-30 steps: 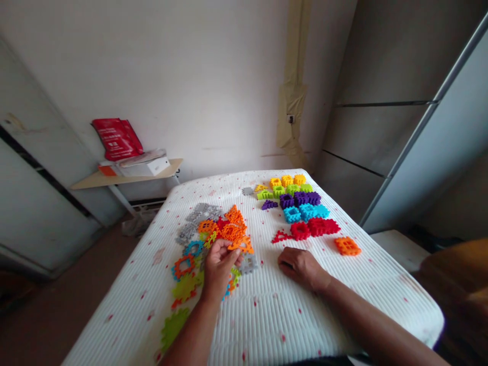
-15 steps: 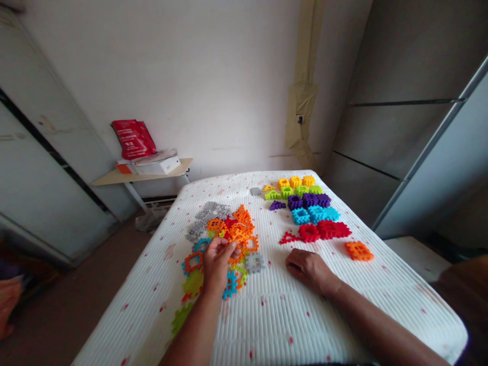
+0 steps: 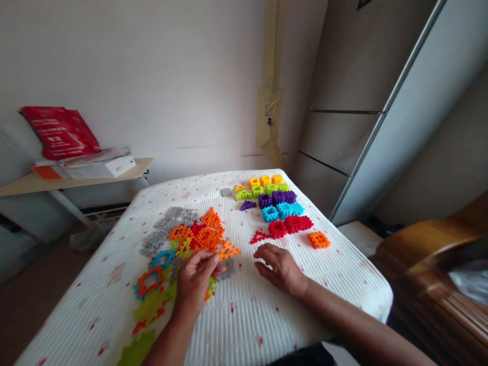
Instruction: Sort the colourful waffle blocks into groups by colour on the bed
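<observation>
My left hand (image 3: 195,283) is closed in a pinch on an orange triangular plastic piece (image 3: 227,250), held just above a loose pile of flat toothed pieces (image 3: 179,241) in orange, grey, blue and green. My right hand (image 3: 278,267) hovers over the white ribbed cover with its fingers curled and apart, holding nothing. It is a little below a red triangle piece (image 3: 258,237). Beyond lie sorted rows of square blocks: yellow (image 3: 266,180), green (image 3: 259,190), purple (image 3: 276,199), blue (image 3: 282,211) and red (image 3: 290,225). A single orange square block (image 3: 319,239) lies to the right.
The bed cover (image 3: 247,325) ends in an edge at the right and near side. A low shelf (image 3: 76,178) with a red bag (image 3: 59,132) and a white box stands at the left wall. A wooden chair back (image 3: 434,244) is at the right.
The view has swung to the right. My left hand has lifted the orange triangular piece off the pile. My right hand has risen from resting flat and its fingers have curled.
</observation>
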Demonstrator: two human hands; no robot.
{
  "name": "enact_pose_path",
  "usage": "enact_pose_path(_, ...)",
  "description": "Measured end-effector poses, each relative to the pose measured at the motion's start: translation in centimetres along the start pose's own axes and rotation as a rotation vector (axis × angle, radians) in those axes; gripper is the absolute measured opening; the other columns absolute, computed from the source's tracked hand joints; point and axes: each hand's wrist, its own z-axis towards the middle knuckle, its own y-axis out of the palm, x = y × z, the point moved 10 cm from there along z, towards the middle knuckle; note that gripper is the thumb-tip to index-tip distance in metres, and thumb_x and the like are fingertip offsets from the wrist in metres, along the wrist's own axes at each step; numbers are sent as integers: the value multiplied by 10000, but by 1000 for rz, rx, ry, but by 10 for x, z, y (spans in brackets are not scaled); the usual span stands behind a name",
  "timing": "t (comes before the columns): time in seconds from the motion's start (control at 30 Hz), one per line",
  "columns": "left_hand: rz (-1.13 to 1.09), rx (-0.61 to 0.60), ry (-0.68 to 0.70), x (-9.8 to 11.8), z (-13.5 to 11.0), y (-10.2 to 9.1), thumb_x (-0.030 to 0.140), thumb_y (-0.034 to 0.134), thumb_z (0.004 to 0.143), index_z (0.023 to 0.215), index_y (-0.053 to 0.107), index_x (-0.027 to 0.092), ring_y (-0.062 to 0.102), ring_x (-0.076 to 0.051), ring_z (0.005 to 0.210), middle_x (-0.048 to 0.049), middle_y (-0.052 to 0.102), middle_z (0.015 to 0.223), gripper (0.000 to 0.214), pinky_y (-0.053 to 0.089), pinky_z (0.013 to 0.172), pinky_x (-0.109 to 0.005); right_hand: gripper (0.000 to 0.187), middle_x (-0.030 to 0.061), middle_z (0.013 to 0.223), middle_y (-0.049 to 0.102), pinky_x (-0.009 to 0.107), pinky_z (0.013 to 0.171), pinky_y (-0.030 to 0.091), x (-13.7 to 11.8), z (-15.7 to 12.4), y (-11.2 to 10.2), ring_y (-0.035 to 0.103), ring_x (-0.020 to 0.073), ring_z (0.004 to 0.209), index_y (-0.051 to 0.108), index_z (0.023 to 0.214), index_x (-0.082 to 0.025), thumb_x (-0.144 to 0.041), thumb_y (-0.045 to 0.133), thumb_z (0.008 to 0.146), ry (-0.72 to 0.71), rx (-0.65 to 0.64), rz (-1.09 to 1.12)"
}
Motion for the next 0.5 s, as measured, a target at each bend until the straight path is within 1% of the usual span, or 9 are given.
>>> enact_pose_path(0.07,45,-76,-9,-1,-7,16,400,680,670,704,583,157,552,-122,473,-28,648,545,264,431,485,-229,208,109,1026,622,268,734,501,-13,-1,-8,605,167,891,536,1076,-176,-249,484,889,-14,78,19)
enact_pose_path(0.17,57,-152,-27,-2,-15,33,398,673,668,676,595,158,556,-132,482,-33,640,526,252,423,482,-233,296,130,1080,616,317,794,514,-25,-2,-2,607,204,963,506,1155,-173,-278,513,879,-29,75,-39)
enact_pose_path(0.3,66,-187,-41,-7,-19,39,390,654,680,642,592,159,545,-128,474,-35,633,515,242,415,482,-232,264,111,1018,649,299,748,530,-22,-4,10,635,194,886,515,1137,-169,-220,497,879,3,32,-60)
enact_pose_path(0.4,101,-225,-48,-11,-22,44,393,642,691,635,588,156,519,-115,455,-37,628,509,249,399,470,-223,295,116,1000,656,300,733,533,-18,-5,9,640,194,853,497,1166,-156,-204,491,875,10,49,-74)
enact_pose_path(0.5,170,-283,-48,-12,-25,51,414,612,719,668,601,151,487,-99,426,-26,619,504,268,368,442,-208,318,117,991,664,304,738,533,-17,-7,5,644,192,853,492,1185,-147,-163,466,869,-34,47,-101)
